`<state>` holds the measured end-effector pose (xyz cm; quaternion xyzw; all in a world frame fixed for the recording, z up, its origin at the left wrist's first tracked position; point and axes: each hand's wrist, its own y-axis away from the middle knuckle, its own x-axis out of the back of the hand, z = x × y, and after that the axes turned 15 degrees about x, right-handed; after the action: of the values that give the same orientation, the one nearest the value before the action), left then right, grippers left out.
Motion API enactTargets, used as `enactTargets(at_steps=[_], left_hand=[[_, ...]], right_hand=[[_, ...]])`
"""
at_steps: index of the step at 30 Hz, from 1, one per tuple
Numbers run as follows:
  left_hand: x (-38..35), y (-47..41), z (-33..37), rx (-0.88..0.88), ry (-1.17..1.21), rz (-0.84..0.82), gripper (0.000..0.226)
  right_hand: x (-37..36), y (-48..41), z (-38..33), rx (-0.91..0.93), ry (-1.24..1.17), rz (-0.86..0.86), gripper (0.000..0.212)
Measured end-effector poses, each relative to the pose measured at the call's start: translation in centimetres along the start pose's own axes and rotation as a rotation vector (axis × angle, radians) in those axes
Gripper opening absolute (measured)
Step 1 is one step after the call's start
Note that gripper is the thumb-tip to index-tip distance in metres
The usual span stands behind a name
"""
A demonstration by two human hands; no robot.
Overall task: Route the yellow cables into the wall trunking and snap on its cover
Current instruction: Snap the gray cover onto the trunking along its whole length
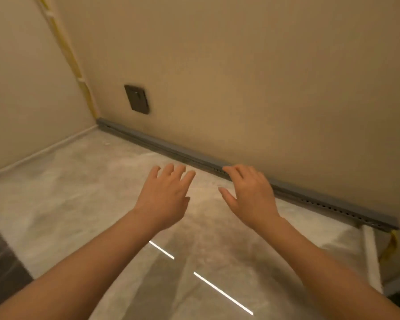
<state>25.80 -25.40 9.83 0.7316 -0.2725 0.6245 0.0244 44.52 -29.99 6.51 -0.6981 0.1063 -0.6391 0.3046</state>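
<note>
Along the foot of the beige wall (263, 77) runs the grey trunking (162, 146), from the room corner at the left down to its end at the far right, where it stops beside a white strip (371, 255) lying on the floor. We see a row of small holes along its lower face. Our left hand (164, 199) hovers over the pale, plastic-covered floor (67, 192), fingers spread and loose, palm down, holding nothing and apart from the trunking. Our right hand (249, 192) is also open with the thumb out wide; its fingertips (228, 169) reach the trunking's front edge, though we cannot tell whether they actually press on it. It grips nothing.

Yellow cables (67, 51) run down the vertical corner channel at the upper left, ending near the trunking's left end. Another bit of yellow cable (390, 248) shows just past the right end, by the white strip. A dark wall plate (136, 99) sits above the trunking's left part.
</note>
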Motion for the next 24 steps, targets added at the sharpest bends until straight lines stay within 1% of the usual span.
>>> enactTargets(at_steps=[4, 6, 9, 12, 15, 18, 21, 24], left_hand=[[1.9, 3.6, -9.7, 0.08, -0.02, 0.031, 0.051], [2.6, 6.0, -15.9, 0.108, -0.028, 0.045, 0.052], [3.2, 8.7, -22.3, 0.119, -0.044, 0.042, 0.051], [3.1, 11.5, -29.4, 0.131, -0.076, 0.011, 0.054], [2.5, 12.8, -35.0, 0.142, -0.077, -0.012, 0.056], [1.3, 12.4, -38.6, 0.149, -0.051, -0.029, 0.055], [-0.9, 10.8, -41.3, 0.144, -0.015, -0.04, 0.054], [-3.2, 9.0, -42.5, 0.14, 0.043, -0.073, 0.054]], right_hand=[[0.2, -5.2, -9.2, 0.057, -0.08, 0.077, 0.039], [-0.1, -7.9, -14.9, 0.079, -0.119, 0.108, 0.039], [-0.8, -10.0, -20.2, 0.072, -0.154, 0.124, 0.035], [-2.4, -12.3, -25.7, 0.076, -0.19, 0.085, 0.035], [-4.2, -14.7, -29.5, 0.072, -0.2, 0.051, 0.037], [-5.9, -17.1, -31.7, 0.055, -0.208, 0.028, 0.037], [-8.0, -20.1, -32.9, 0.04, -0.212, 0.016, 0.036], [-10.1, -22.5, -32.6, 0.016, -0.221, 0.007, 0.036]])
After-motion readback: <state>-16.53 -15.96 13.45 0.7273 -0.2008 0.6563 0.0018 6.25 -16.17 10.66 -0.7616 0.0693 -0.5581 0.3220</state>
